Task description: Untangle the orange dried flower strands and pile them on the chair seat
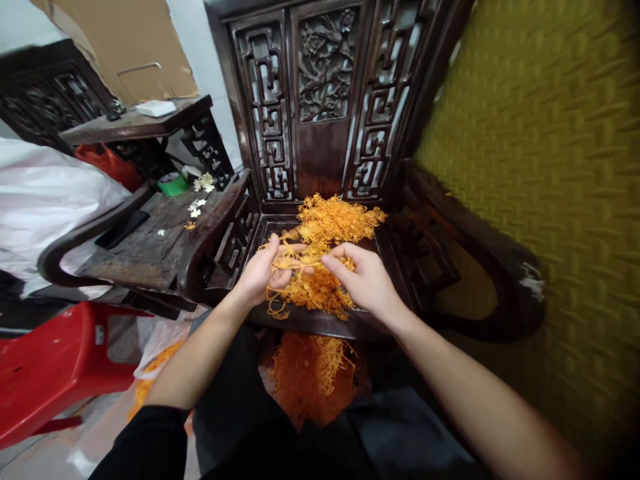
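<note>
Head view: we pinched the orange strands [320,253] with our left hand [263,270] and right hand [365,280], fingers closed; they seemed light, soft, tangle-prone.

I cannot read any text, label, brand or number here; the cardboard sheet [120,47] against the wall and the white bag [45,193] on my left carry no lettering that I can read
</note>
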Motion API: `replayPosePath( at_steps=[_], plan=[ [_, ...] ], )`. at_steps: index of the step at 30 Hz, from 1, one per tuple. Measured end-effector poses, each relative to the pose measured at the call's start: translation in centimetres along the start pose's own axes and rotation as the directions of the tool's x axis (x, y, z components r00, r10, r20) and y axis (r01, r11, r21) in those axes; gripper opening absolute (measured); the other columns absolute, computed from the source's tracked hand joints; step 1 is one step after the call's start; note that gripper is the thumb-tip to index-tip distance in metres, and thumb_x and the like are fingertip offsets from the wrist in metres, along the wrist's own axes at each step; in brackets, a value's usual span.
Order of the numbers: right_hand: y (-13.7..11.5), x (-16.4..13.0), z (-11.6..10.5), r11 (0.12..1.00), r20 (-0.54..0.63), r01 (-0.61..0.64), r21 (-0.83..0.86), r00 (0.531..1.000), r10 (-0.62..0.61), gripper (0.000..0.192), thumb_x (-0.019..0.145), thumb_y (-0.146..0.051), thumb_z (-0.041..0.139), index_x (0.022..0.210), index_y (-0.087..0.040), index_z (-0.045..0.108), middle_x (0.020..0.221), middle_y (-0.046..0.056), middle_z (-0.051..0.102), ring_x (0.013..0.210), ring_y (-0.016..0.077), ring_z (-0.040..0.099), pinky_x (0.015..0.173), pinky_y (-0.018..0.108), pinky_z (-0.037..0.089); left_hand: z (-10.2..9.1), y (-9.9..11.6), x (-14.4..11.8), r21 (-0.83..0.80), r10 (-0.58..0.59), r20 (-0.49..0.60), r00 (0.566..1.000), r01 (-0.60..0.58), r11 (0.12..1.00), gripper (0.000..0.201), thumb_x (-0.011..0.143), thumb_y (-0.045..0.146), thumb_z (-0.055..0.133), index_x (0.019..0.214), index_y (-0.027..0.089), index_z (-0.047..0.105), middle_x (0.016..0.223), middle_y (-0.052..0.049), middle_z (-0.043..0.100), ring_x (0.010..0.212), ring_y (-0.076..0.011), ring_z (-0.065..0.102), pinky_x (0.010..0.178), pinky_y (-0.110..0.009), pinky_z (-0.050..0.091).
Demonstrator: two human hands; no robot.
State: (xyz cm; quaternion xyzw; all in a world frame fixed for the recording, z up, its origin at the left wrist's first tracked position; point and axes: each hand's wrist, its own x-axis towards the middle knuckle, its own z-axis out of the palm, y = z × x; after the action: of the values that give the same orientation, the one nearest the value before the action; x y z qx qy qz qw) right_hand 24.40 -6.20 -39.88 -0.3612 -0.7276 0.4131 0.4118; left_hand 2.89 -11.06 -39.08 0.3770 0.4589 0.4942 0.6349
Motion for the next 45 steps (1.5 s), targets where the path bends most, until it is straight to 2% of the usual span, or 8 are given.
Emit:
replayPosePath(
  at_steps=[5,11,17,23,32,37,39,45],
  plan=[
    [-0.8,-1.1,-0.7,0.981,0.144,0.085,-0.176,0.988,-0.060,0.020,0.096,-0.036,0.066,0.090,-0.019,0.075,0.087,0.002,0.078,0.077,0.0186,0.070,0.077,0.031,0.049,0.0,-0.2,0.7,-0.143,0.093,-0.205,0.974,-0.124,0.982,0.059,0.101,0.061,0.050,0.130,0.013,0.067,0.077,-0.006,0.071,0.039,-0.0039,0.047,0.039,-0.018,0.028],
    [-0.4,-0.7,-2.3,0.973,0.428,0.054,-0.226,0.902,0.049,0.045,0.100,-0.050,0.058,0.073,-0.019,0.077,0.072,0.003,0.075,0.066,0.0196,0.067,0.066,0.032,0.048,-0.2,-0.5,-0.1,-0.085,0.055,-0.089,0.994,-0.062,0.994,0.042,0.073,0.025,0.090,0.107,0.010,0.071,0.082,-0.003,0.071,0.065,-0.0102,0.068,0.056,-0.020,0.045],
    [0.2,1.0,-2.3,0.977,0.269,-0.074,-0.201,0.955,0.128,0.044,0.090,-0.053,0.070,0.120,-0.021,0.078,0.123,0.011,0.077,0.111,0.0315,0.073,0.100,0.046,0.051,0.0,-0.8,-0.4,0.044,-0.060,0.087,0.994,0.057,0.997,0.040,0.072,0.024,0.088,0.103,0.012,0.066,0.067,0.000,0.069,0.057,-0.0097,0.064,0.050,-0.019,0.039],
    [-0.1,1.3,0.5,0.997,0.254,-0.032,-0.073,0.966,0.050,0.027,0.090,-0.045,0.071,0.083,-0.019,0.074,0.083,0.003,0.075,0.076,0.0187,0.066,0.076,0.033,0.049,1.3,-1.7,-0.5,0.178,-0.035,0.067,0.997,0.022,0.984,0.043,0.070,0.028,0.089,0.091,0.017,0.054,0.065,0.006,0.061,0.048,-0.0063,0.054,0.047,-0.020,0.040],
    [0.3,0.5,2.4,0.989,0.175,-0.129,0.073,0.978,0.115,0.031,0.089,-0.048,0.073,0.080,-0.018,0.069,0.080,0.003,0.069,0.074,0.0161,0.060,0.073,0.030,0.046,1.3,-2.5,0.5,0.362,0.129,-0.067,0.989,-0.097,0.927,0.037,0.067,0.020,0.082,0.082,0.020,0.048,0.063,0.008,0.052,0.046,-0.0051,0.043,0.046,-0.022,0.033],
    [-0.5,2.5,-1.4,0.922,-0.327,-0.029,0.385,0.930,0.165,0.039,0.085,-0.056,0.074,0.079,-0.024,0.053,0.057,-0.007,0.043,0.046,0.0087,0.033,0.044,0.024,0.027,0.8,-3.1,0.1,0.382,0.008,0.054,0.998,-0.028,0.924,0.031,0.063,0.010,0.072,0.075,0.020,0.045,0.066,0.002,0.061,0.059,-0.0108,0.055,0.056,-0.025,0.039],
    [-0.6,2.9,-3.1,0.890,-0.406,0.059,0.452,0.902,0.146,0.041,0.084,-0.057,0.075,0.083,-0.025,0.050,0.065,-0.006,0.051,0.045,0.0068,0.034,0.041,0.023,0.021,0.6,-3.0,0.0,0.373,0.004,0.045,0.999,-0.020,0.928,0.029,0.066,0.014,0.073,0.074,0.020,0.045,0.065,0.003,0.057,0.055,-0.0094,0.051,0.053,-0.026,0.036],
    [-0.2,0.2,-2.4,0.937,0.126,-0.194,0.290,0.978,0.164,0.026,0.093,-0.045,0.071,0.098,-0.023,0.059,0.083,0.000,0.070,0.048,0.0084,0.048,0.046,0.025,0.034,0.1,-1.8,0.2,0.295,0.139,0.057,0.989,-0.149,0.944,0.036,0.073,0.027,0.080,0.087,0.020,0.047,0.078,0.003,0.058,0.054,-0.0069,0.047,0.051,-0.027,0.036]
  ],
)
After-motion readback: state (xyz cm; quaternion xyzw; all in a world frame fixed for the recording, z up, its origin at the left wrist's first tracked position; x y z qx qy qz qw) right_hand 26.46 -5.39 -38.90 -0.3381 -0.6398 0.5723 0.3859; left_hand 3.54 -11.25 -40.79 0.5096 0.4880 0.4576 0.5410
